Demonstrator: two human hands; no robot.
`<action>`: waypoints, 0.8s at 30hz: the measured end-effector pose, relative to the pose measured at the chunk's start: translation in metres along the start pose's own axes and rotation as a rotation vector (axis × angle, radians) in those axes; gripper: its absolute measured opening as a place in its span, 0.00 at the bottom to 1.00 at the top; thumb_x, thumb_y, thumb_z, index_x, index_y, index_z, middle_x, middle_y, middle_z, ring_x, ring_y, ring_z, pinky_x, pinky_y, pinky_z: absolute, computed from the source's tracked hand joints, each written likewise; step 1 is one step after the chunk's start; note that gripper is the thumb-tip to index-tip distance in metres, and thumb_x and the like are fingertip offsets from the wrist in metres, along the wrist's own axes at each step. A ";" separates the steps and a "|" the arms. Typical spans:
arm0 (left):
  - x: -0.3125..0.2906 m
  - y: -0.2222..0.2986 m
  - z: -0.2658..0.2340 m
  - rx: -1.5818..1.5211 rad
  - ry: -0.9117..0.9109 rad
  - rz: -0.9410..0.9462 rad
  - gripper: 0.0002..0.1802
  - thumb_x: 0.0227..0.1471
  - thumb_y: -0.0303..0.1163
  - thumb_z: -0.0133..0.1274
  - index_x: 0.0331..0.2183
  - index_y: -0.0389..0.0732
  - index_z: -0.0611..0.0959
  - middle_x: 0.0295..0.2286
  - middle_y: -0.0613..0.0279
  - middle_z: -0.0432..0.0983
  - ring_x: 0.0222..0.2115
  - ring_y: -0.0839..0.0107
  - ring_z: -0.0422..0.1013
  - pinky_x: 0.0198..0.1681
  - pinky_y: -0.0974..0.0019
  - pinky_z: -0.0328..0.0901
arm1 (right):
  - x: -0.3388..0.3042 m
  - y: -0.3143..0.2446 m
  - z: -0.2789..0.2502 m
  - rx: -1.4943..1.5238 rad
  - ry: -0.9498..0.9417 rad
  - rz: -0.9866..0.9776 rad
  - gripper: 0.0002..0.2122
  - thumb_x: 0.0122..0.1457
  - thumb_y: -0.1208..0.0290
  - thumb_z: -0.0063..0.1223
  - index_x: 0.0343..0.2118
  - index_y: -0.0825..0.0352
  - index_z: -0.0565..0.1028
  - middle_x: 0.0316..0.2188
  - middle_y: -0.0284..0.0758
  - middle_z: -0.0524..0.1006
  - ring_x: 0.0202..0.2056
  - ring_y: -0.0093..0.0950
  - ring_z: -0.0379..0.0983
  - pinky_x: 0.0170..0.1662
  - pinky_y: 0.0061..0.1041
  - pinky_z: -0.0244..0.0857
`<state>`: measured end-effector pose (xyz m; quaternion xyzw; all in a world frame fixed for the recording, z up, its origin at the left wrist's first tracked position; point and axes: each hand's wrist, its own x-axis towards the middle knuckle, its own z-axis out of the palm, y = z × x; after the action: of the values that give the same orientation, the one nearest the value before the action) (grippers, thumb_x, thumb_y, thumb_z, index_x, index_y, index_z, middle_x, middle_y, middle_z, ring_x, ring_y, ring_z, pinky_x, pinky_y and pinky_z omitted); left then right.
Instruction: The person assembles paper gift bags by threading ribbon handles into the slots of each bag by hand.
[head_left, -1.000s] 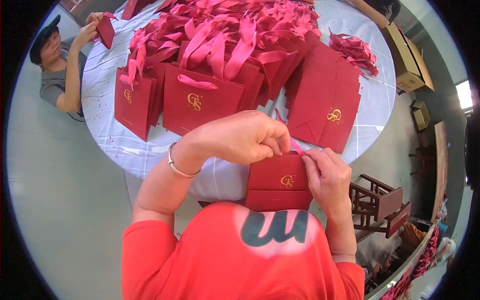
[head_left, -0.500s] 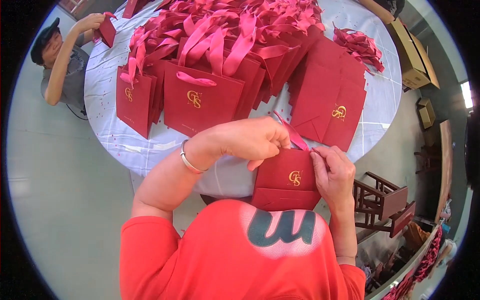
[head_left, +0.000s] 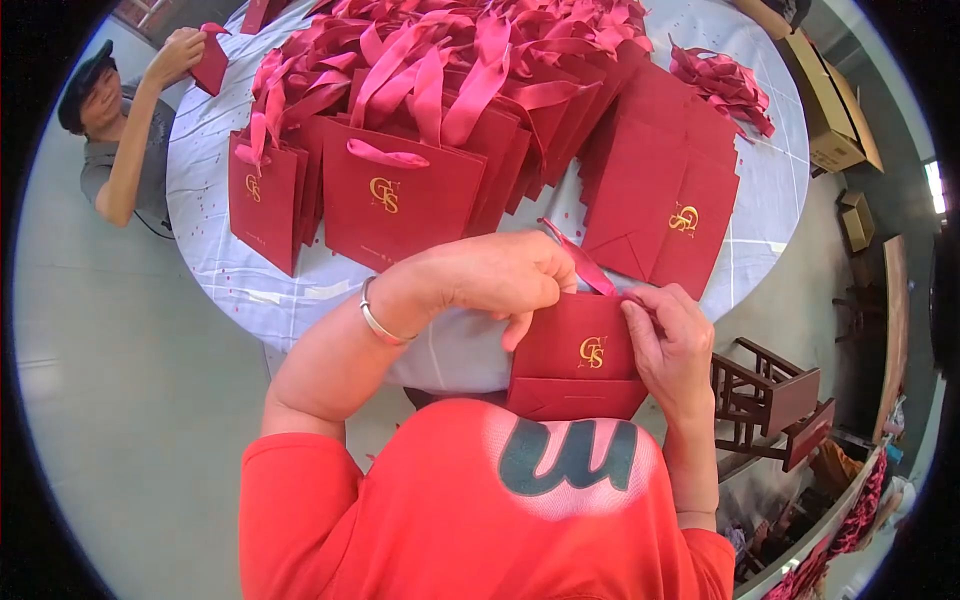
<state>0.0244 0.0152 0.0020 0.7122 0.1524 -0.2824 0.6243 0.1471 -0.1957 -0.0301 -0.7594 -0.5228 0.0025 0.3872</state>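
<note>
A small red paper gift bag (head_left: pixel 565 335) with a gold emblem is held flat and close to my chest, at the table's near edge. My right hand (head_left: pixel 672 335) pinches its top right corner between thumb and fingers. At the top left edge, my left hand (head_left: pixel 510 275) is bent over the bag's mouth, fingers curled and closed; their tips are hidden, so what they pinch cannot be made out. One finger hangs down outside the bag. A pink-red ribbon (head_left: pixel 580 258) rises behind the top edge, between my hands.
Many upright red bags with ribbon handles (head_left: pixel 405 190) crowd the white-covered round table (head_left: pixel 235 275). Flat red bags (head_left: pixel 660 190) overlap at the right, near a ribbon heap (head_left: pixel 722 85). A co-worker (head_left: pixel 120 150) at the far left holds a small red bag. Cardboard box (head_left: pixel 830 110) and wooden stools (head_left: pixel 775 400) stand right.
The view has shifted slightly. My hands stay at the same corners of the bag, with only a small shift of the left fingers. The co-worker's arm has moved a little.
</note>
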 end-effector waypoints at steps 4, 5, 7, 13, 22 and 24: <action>-0.003 0.001 0.001 -0.033 0.009 0.032 0.14 0.55 0.23 0.39 0.43 0.30 0.72 0.20 0.63 0.74 0.16 0.75 0.75 0.17 0.74 0.60 | -0.001 -0.013 -0.008 -0.057 0.054 -0.059 0.09 0.49 0.80 0.63 0.34 0.67 0.80 0.25 0.39 0.75 0.24 0.35 0.73 0.27 0.31 0.67; -0.002 -0.001 0.002 -0.010 0.013 0.034 0.13 0.56 0.23 0.39 0.43 0.30 0.72 0.20 0.63 0.74 0.16 0.75 0.76 0.17 0.74 0.61 | -0.001 -0.016 -0.009 -0.106 0.086 -0.114 0.10 0.48 0.81 0.64 0.36 0.67 0.80 0.26 0.38 0.75 0.25 0.34 0.73 0.27 0.30 0.68; 0.000 -0.001 0.003 0.014 0.012 0.036 0.13 0.57 0.23 0.39 0.43 0.30 0.72 0.20 0.64 0.74 0.17 0.75 0.76 0.18 0.75 0.61 | 0.005 -0.023 -0.005 -0.057 0.113 -0.172 0.11 0.47 0.81 0.65 0.36 0.66 0.80 0.27 0.38 0.76 0.25 0.34 0.74 0.28 0.29 0.68; -0.007 0.003 0.002 -0.060 -0.037 0.085 0.12 0.56 0.25 0.41 0.42 0.31 0.73 0.20 0.66 0.73 0.16 0.76 0.74 0.18 0.73 0.60 | 0.008 -0.013 0.012 0.174 0.037 -0.116 0.10 0.45 0.81 0.66 0.33 0.67 0.81 0.25 0.38 0.77 0.28 0.33 0.75 0.31 0.29 0.69; -0.001 -0.001 0.005 -0.205 -0.085 0.143 0.09 0.55 0.26 0.46 0.36 0.32 0.77 0.19 0.68 0.72 0.11 0.82 0.66 0.18 0.76 0.57 | 0.004 -0.003 0.012 0.285 -0.009 -0.054 0.08 0.47 0.80 0.66 0.32 0.67 0.81 0.25 0.38 0.77 0.28 0.34 0.75 0.33 0.28 0.68; 0.000 -0.002 0.006 -0.263 -0.094 0.136 0.09 0.56 0.27 0.46 0.36 0.33 0.77 0.19 0.69 0.72 0.11 0.82 0.66 0.17 0.77 0.56 | 0.005 -0.002 0.011 0.294 -0.019 -0.048 0.08 0.47 0.80 0.65 0.32 0.67 0.81 0.25 0.38 0.77 0.28 0.34 0.75 0.33 0.28 0.68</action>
<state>0.0223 0.0095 -0.0001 0.6190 0.1100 -0.2503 0.7363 0.1436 -0.1847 -0.0348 -0.6817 -0.5384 0.0770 0.4893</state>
